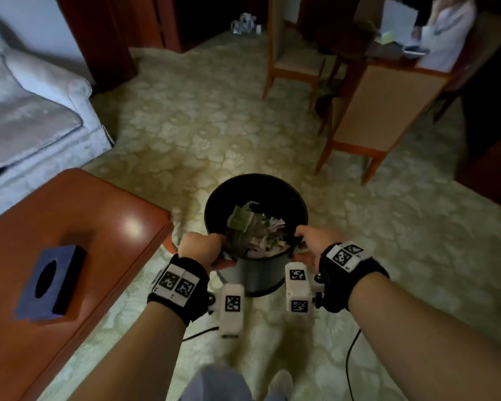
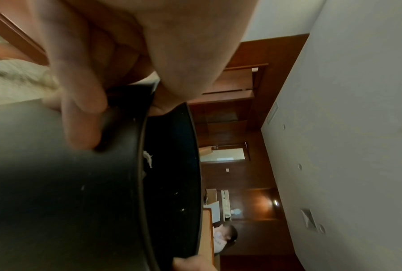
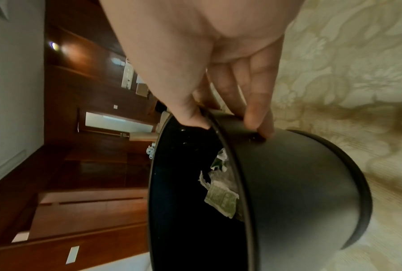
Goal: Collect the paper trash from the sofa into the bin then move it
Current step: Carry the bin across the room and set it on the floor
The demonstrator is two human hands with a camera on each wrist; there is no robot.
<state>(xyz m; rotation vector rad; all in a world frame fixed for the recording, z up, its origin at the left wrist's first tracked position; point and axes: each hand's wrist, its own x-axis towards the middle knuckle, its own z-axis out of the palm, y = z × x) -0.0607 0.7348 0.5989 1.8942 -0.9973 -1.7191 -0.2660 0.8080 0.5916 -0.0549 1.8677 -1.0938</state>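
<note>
The bin [image 1: 259, 273] is gripped at its rim by the left hand [image 1: 198, 247] and the right hand [image 1: 315, 238], thumbs inside, fingers outside. Crumpled paper trash [image 1: 255, 233] is seen inside it. It is held over the carpet [image 1: 214, 125], just beside the corner of the coffee table [image 1: 99, 227]. Open carpet is seen ahead, between the sofa [image 1: 26, 117] and the chairs [image 1: 359, 111].

Round black bin [image 1: 261, 273], upright, crumpled paper trash [image 1: 255, 235] inside, perhaps half full

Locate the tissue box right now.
Head view, lower left: the dark blue tissue box sits on the reddish wooden table, left of the black bin and the left hand.
</note>
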